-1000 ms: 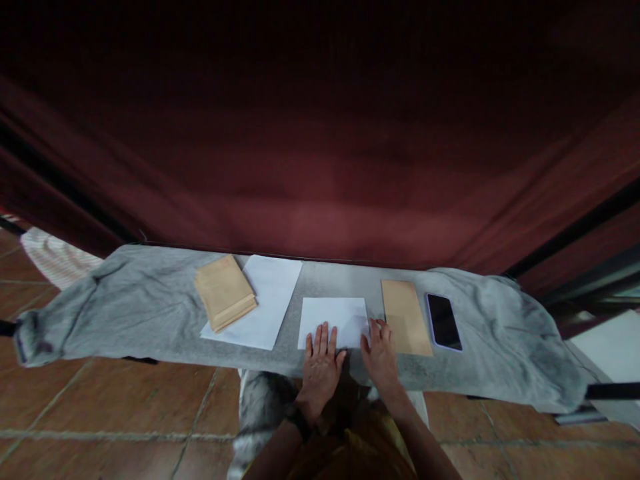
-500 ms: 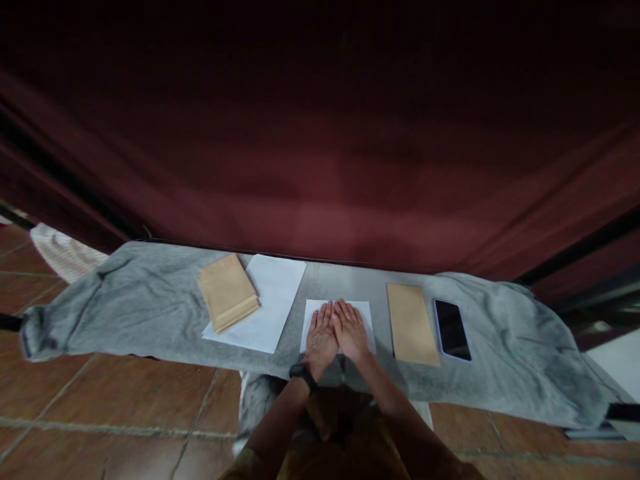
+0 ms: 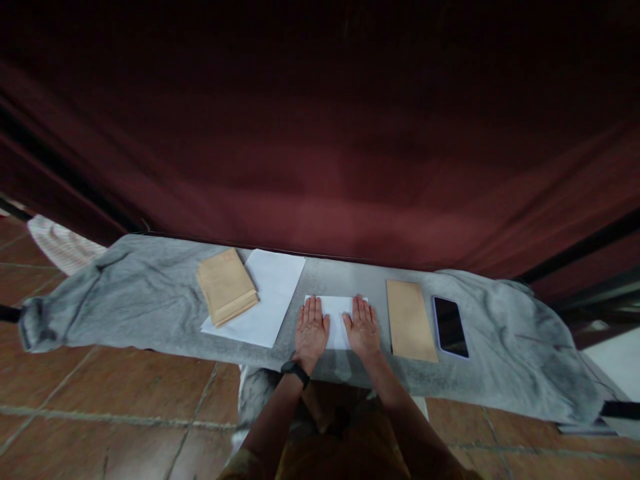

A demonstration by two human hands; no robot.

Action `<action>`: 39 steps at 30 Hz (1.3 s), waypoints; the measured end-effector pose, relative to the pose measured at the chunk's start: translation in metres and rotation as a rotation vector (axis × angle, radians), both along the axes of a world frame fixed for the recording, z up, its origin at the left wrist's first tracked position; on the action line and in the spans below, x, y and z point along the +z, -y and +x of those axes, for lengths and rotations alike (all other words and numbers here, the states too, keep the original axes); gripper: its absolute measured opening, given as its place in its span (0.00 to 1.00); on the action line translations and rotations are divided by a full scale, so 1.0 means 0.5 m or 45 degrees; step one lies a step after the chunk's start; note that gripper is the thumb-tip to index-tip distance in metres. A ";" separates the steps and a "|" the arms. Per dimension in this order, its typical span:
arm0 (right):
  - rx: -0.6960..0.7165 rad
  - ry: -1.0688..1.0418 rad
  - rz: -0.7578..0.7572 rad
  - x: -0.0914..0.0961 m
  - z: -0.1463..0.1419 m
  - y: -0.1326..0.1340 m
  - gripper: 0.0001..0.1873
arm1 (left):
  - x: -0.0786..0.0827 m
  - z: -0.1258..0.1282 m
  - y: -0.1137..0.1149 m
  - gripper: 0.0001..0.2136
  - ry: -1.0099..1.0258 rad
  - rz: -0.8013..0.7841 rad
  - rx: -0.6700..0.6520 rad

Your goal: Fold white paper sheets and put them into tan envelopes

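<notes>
A white sheet of paper [image 3: 337, 323] lies on the grey cloth in front of me, partly covered by both hands. My left hand [image 3: 312, 330] rests flat on its left side, fingers pointing away and thumb toward the middle. On the right side of the sheet my right hand [image 3: 363, 328] lies flat in the same way. A strip of white shows between the two thumbs. Neither hand grips anything. Whether the sheet is folded I cannot tell. Nearest to the right hand is a single brown envelope [image 3: 411, 320].
Left of the hands, a stack of brown envelopes [image 3: 226, 283] overlaps larger white paper [image 3: 275, 293]. A phone [image 3: 450, 327] with a dark screen lies right of the single envelope. Grey cloth [image 3: 150, 293] covers the narrow surface. A dark red panel [image 3: 320, 167] rises behind it.
My hands were together at the middle of the sheet, the fingers partly overlapping. Now they are apart, the left toward the left edge and the right toward the right edge.
</notes>
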State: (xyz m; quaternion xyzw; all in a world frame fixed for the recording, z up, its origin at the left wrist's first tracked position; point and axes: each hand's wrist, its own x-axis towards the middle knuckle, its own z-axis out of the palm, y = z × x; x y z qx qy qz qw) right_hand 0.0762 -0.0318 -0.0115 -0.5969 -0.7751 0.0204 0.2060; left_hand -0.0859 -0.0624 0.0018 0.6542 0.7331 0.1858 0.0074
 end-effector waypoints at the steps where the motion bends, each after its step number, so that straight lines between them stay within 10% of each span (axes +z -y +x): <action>1: -0.016 0.008 -0.004 0.001 0.005 0.002 0.31 | 0.001 -0.002 0.003 0.28 0.002 0.012 0.016; 15: -0.179 -0.003 0.043 -0.001 0.044 0.041 0.31 | 0.002 0.003 0.043 0.28 -0.099 0.115 0.096; 23: 0.275 -0.071 -0.027 0.007 -0.013 0.090 0.29 | -0.008 0.075 0.099 0.27 -0.191 -0.071 -0.224; 39: 0.066 0.136 0.128 -0.006 0.066 0.112 0.31 | -0.004 -0.009 0.114 0.28 -0.097 0.046 0.078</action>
